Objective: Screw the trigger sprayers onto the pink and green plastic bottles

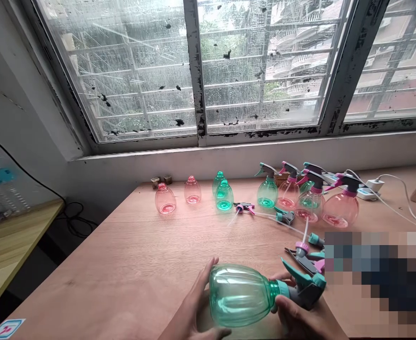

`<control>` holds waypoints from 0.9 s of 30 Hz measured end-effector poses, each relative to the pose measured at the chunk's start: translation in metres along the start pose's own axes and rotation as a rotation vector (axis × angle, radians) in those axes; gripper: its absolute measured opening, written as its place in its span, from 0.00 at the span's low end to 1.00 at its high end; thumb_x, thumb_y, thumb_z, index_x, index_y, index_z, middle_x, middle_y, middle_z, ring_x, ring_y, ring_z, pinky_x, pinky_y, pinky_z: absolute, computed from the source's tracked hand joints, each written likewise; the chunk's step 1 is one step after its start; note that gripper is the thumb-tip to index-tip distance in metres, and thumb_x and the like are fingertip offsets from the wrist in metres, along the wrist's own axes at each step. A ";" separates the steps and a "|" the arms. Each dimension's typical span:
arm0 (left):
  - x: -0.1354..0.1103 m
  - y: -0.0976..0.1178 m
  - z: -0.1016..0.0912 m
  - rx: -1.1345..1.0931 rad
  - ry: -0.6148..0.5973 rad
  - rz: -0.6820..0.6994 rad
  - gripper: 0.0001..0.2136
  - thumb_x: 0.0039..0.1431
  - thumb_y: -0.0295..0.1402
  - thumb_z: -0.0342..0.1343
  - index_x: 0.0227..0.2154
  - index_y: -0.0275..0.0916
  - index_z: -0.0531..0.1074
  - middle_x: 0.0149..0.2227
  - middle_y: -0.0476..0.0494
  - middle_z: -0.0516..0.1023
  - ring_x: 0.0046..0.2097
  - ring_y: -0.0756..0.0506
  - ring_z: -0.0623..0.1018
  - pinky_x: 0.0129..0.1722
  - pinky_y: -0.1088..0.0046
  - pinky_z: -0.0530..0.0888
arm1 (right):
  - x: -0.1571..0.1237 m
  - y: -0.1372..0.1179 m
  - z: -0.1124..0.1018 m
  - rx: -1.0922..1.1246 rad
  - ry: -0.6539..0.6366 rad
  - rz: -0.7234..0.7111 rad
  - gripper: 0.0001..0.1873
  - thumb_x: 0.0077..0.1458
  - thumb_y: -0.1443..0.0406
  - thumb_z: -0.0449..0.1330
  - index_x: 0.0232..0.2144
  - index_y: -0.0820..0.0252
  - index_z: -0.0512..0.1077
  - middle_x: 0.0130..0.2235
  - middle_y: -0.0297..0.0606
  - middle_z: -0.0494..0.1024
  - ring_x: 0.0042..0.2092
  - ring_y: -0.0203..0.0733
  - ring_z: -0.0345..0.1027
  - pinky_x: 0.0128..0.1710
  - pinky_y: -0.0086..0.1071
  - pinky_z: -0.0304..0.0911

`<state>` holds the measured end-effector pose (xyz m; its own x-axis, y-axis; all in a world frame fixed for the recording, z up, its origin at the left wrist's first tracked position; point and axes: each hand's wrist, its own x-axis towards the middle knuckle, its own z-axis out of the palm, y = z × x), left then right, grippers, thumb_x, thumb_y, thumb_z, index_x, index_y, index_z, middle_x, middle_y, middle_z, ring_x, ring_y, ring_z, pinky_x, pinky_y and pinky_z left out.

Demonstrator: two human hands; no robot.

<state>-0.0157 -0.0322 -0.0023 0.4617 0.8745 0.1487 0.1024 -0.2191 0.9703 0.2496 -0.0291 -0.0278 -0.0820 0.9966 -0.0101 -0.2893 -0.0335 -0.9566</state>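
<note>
My left hand [193,307] cups body of green plastic spray bottle [238,295], fingers [202,278] spread wide. Right hand [300,321] curled close under teal-grey trigger head [309,288], bottle held on its side above wooden table [105,264]. Loose trigger sprayers [301,255] just beside. Farther: pink and green bottles [165,199], some with sprayers fitted, near power strip [367,191], below grimy window [264,71].

Translucent green spray bottle [238,295] with a teal and grey trigger head [309,288]. Behind the spray bottle, translucent pink bottles [165,199] and translucent green bottles [224,196] stand on a pale orange-brown wooden tabletop [87,264] with faint grain.
</note>
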 end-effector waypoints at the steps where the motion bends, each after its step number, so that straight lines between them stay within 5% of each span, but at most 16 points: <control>1: 0.001 0.001 0.001 -0.005 0.008 0.014 0.41 0.59 0.34 0.63 0.68 0.57 0.44 0.72 0.45 0.47 0.71 0.36 0.50 0.69 0.52 0.47 | 0.000 0.000 0.000 -0.001 0.001 0.001 0.24 0.47 0.49 0.71 0.39 0.58 0.73 0.23 0.34 0.78 0.19 0.33 0.62 0.19 0.26 0.56; 6: 0.003 0.003 0.002 -0.165 -0.010 -0.039 0.53 0.50 0.36 0.70 0.69 0.53 0.38 0.71 0.39 0.50 0.69 0.33 0.56 0.68 0.51 0.53 | 0.001 0.001 0.000 0.002 -0.001 -0.015 0.23 0.48 0.48 0.69 0.39 0.57 0.73 0.23 0.34 0.79 0.19 0.34 0.65 0.20 0.27 0.58; 11: 0.001 0.004 -0.002 -0.224 -0.008 -0.152 0.46 0.51 0.33 0.70 0.68 0.52 0.49 0.71 0.44 0.51 0.71 0.36 0.53 0.68 0.58 0.56 | 0.000 0.002 -0.001 0.022 -0.009 -0.024 0.22 0.49 0.49 0.70 0.39 0.55 0.73 0.23 0.33 0.78 0.18 0.34 0.65 0.19 0.27 0.57; 16: 0.002 -0.001 0.002 -0.235 -0.003 -0.129 0.51 0.49 0.32 0.70 0.68 0.56 0.42 0.69 0.42 0.57 0.67 0.33 0.62 0.64 0.55 0.63 | -0.001 0.000 -0.001 0.006 0.026 -0.038 0.22 0.48 0.48 0.69 0.39 0.53 0.75 0.24 0.34 0.79 0.18 0.37 0.66 0.19 0.30 0.59; 20: 0.001 -0.002 0.002 -0.231 0.041 -0.074 0.57 0.44 0.34 0.73 0.69 0.52 0.38 0.68 0.38 0.59 0.68 0.32 0.60 0.67 0.52 0.56 | -0.001 -0.001 0.000 -0.034 0.023 -0.042 0.22 0.47 0.48 0.69 0.39 0.54 0.75 0.22 0.35 0.78 0.18 0.38 0.65 0.19 0.31 0.59; 27: 0.000 0.003 -0.001 -0.142 0.003 -0.118 0.45 0.52 0.36 0.69 0.68 0.54 0.48 0.70 0.44 0.55 0.69 0.34 0.57 0.68 0.55 0.57 | -0.002 0.001 0.001 -0.025 0.081 -0.037 0.24 0.45 0.48 0.71 0.38 0.57 0.76 0.23 0.36 0.77 0.20 0.36 0.63 0.18 0.29 0.56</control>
<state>-0.0166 -0.0320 0.0011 0.4514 0.8917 0.0330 0.0303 -0.0522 0.9982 0.2485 -0.0314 -0.0288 0.0059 1.0000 0.0027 -0.2667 0.0042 -0.9638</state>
